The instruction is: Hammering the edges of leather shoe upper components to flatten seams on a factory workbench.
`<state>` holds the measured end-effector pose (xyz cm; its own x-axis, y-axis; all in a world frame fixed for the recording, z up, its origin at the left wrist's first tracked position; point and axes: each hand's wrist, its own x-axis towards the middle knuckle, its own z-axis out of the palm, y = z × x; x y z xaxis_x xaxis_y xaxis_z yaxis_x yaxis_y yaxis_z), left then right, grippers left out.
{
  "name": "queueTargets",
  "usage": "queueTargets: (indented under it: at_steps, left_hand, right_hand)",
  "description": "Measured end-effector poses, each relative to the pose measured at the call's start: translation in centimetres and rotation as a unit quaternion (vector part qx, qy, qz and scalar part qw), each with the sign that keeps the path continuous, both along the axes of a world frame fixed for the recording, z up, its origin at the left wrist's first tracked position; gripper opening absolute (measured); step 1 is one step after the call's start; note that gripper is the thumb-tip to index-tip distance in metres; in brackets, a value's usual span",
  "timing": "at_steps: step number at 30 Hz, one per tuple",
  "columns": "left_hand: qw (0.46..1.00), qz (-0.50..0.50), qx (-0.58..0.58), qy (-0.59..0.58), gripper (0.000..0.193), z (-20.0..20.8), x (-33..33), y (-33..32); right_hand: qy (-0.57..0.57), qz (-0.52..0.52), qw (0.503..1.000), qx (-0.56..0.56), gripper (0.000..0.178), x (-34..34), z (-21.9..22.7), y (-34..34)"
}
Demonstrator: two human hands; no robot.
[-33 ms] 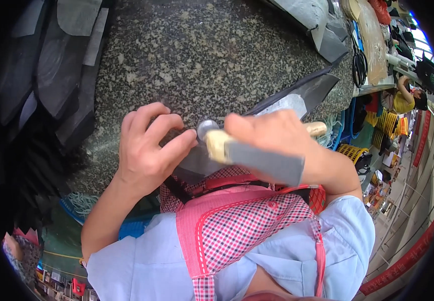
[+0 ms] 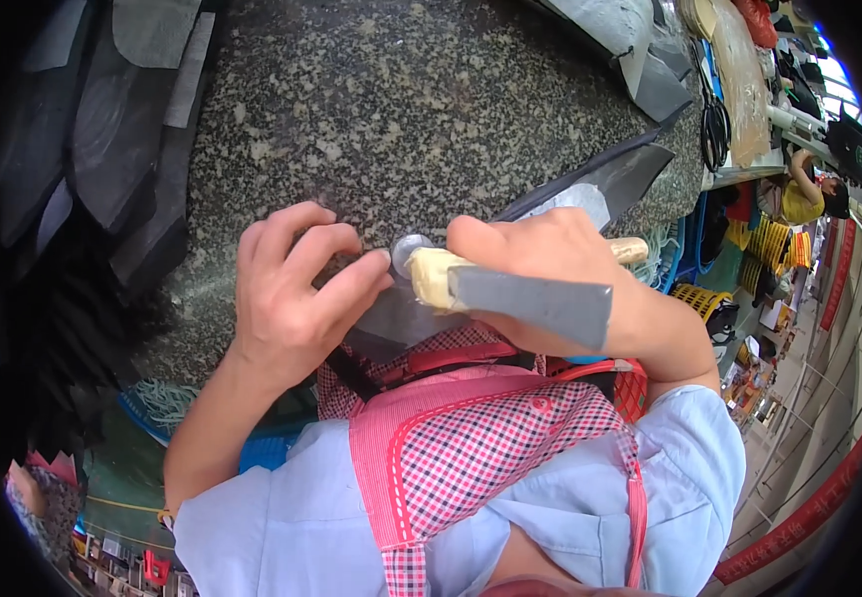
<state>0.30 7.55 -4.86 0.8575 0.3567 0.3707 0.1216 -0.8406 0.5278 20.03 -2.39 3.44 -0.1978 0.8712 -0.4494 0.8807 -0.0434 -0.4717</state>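
Where your hands work side by side over the near edge of a speckled black-and-grey stone worktop (image 2: 371, 119), a grey metal hammer with a long flat blade, a rounded silver face and a pale wooden handle (image 2: 535, 304) is held up by your right hand (image 2: 558, 255), its fingers closed firmly round the handle. The face is just beside your left index fingertip; whether it touches anything below is hidden. Your left hand (image 2: 296, 289) is loosely curled, fingers bent and spread, and you cannot tell whether it pinches anything. Beneath and between your hands lies a flat, dark grey piece of sheet material (image 2: 391, 320). Beyond your right hand rests a dark, pointed piece with a silvery patch (image 2: 640, 177). Long dark grey flat pieces (image 2: 117, 124) overlap at far left; black-handled scissors (image 2: 715, 137) lie at right. You wear a pink checked apron (image 2: 490, 438) over a light blue shirt (image 2: 282, 507).
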Motion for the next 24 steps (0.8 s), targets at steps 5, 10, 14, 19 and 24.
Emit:
queueTargets:
  at_steps: [5, 10, 14, 19, 24]
  left_hand:
    - [0.998, 0.066, 0.001, 0.008, 0.031, -0.2, -0.4, -1.3]
    - [0.999, 0.046, -0.001, 0.016, 0.029, 0.0, -0.4, -1.0]
    - [0.999, 0.033, -0.008, 0.018, 0.030, 0.0, -0.3, -0.8]
    - [0.994, 0.105, -0.009, 0.044, 0.032, 0.5, -1.0, -2.2]
    - [0.988, 0.144, -0.047, 0.030, 0.027, 0.2, -1.1, -3.6]
  right_hand:
    - [0.040, 0.010, 0.999, -0.001, 0.029, 1.0, -0.2, 0.6]
    - [-0.003, -0.017, 0.997, 0.069, 0.027, 1.7, 0.7, 0.4]
    - [-0.030, 0.058, 0.994, 0.092, 0.024, -0.2, -0.9, -0.5]
    - [0.034, 0.036, 0.998, 0.045, 0.026, 0.4, -0.3, 0.2]
    - [0.040, 0.027, 0.998, 0.026, 0.025, 0.9, -0.5, 0.6]
